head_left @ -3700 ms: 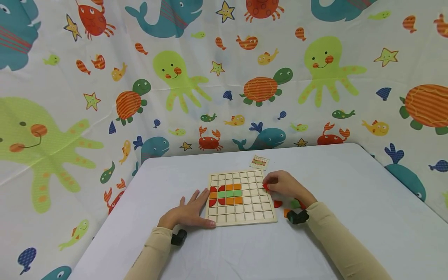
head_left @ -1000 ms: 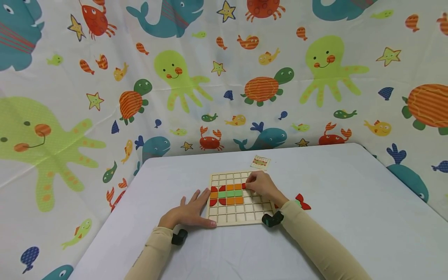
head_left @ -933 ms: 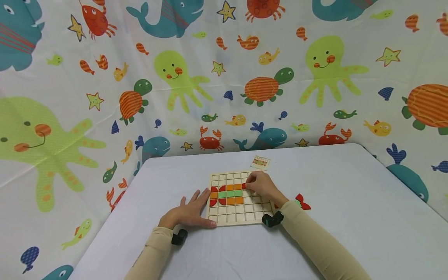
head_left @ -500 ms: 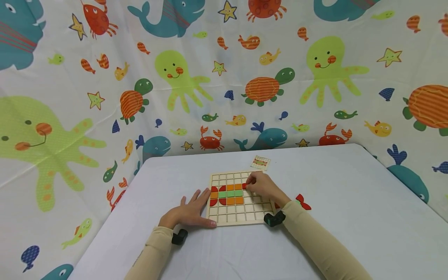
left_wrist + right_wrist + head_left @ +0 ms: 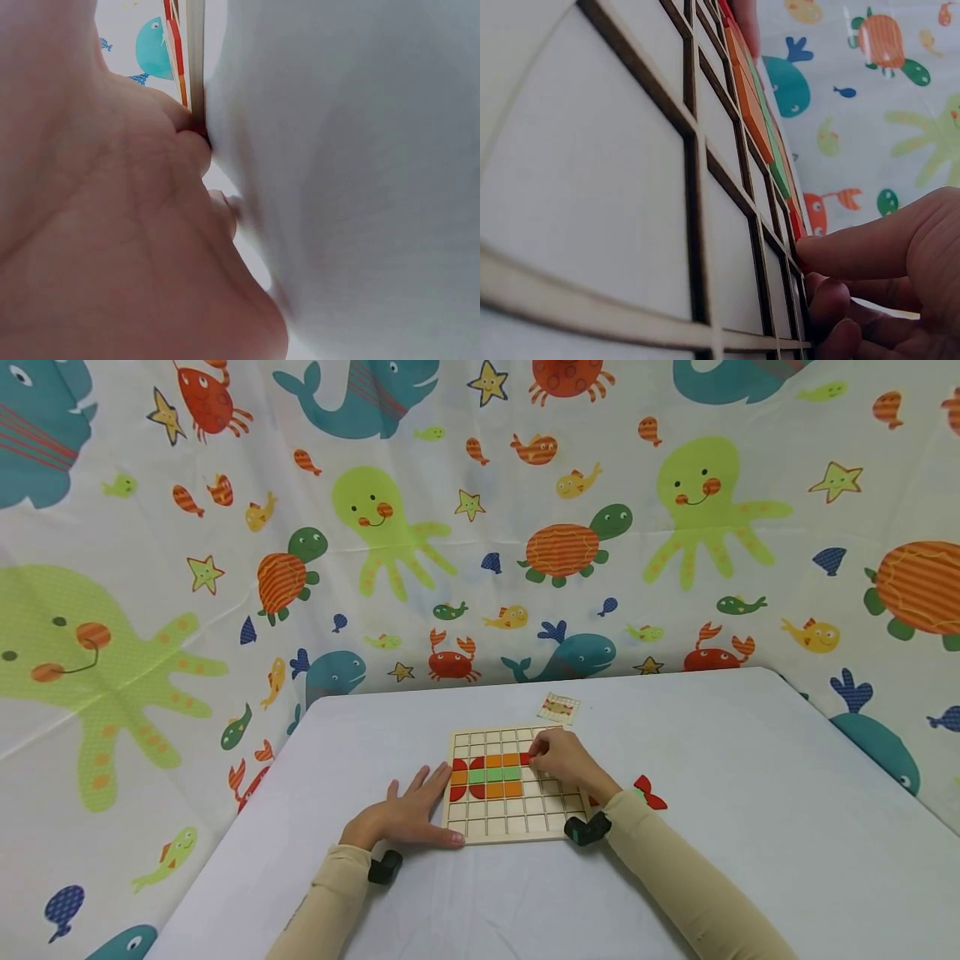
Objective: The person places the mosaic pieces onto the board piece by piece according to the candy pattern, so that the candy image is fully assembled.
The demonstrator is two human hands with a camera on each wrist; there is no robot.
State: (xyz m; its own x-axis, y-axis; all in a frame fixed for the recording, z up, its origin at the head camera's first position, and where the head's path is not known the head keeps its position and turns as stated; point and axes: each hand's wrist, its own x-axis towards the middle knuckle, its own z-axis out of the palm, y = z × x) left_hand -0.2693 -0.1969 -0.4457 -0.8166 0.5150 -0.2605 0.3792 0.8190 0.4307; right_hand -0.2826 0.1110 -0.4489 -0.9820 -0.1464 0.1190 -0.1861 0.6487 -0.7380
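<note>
A wooden grid board point(image 5: 517, 828) lies on the table, with red rounded tiles, orange tiles point(image 5: 502, 790) and a row of green tiles point(image 5: 502, 774) set in its left and middle squares. My left hand point(image 5: 401, 814) is spread flat at the board's left side, its fingertips and thumb touching the edge. My right hand point(image 5: 566, 760) is over the board, pinching a small red tile point(image 5: 524, 759) at the right end of the upper orange row. In the right wrist view, the thumb point(image 5: 847, 251) meets this red tile point(image 5: 796, 223), whose far side is hidden.
Behind the board lies a small patterned card point(image 5: 558, 707). Loose red tiles point(image 5: 651, 797) and a bit of green show beside the right sleeve, which covers part of that group. A sea-animal curtain point(image 5: 480, 543) hangs behind the white table point(image 5: 390, 727).
From the right of the board, my right hand has carried the red tile left onto the grid beside the upper orange row. It has stayed nearly still since. The left hand keeps its place.
</note>
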